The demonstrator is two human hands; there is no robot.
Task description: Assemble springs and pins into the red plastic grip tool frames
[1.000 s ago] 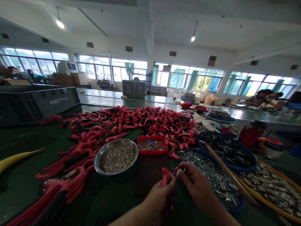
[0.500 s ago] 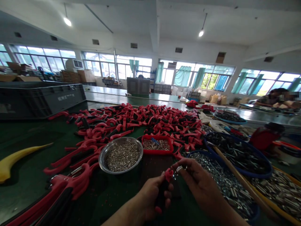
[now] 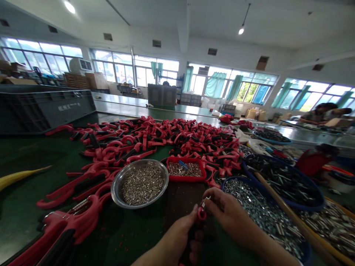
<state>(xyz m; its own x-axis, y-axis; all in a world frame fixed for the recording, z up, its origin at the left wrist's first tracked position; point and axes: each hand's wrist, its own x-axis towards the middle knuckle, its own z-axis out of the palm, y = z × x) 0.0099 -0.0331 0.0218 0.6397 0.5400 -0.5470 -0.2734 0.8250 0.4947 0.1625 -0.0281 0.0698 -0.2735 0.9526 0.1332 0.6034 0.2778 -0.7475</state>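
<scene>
Near, center: left hand (image 3: 184,234) wrapped around a red-and-black handle (image 3: 202,214), its round red end up. Right hand (image 3: 229,214) pinching a small metal spring (image 3: 204,203) right at that red end; can't tell if seated. Both hands over the green bench (image 3: 108,236), dark plate (image 3: 181,195) just beyond. Near left: red clamp (image 3: 83,218) with black grips. Near right: yellow basin (image 3: 334,253) and blue basin (image 3: 308,253) of loose metal parts, wooden stick (image 3: 280,199) lying alongside. Mid: steel bowl (image 3: 116,197) of small metal pieces, red tray (image 3: 204,175) just right of it, also metal pieces, blue item (image 3: 183,164) on top. Banana (image 3: 19,178) at left. Farther: wide heap of red-and-black handles (image 3: 177,135); gray crate (image 3: 47,112) far left. Far right: two co-workers (image 3: 323,112), seen small.
</scene>
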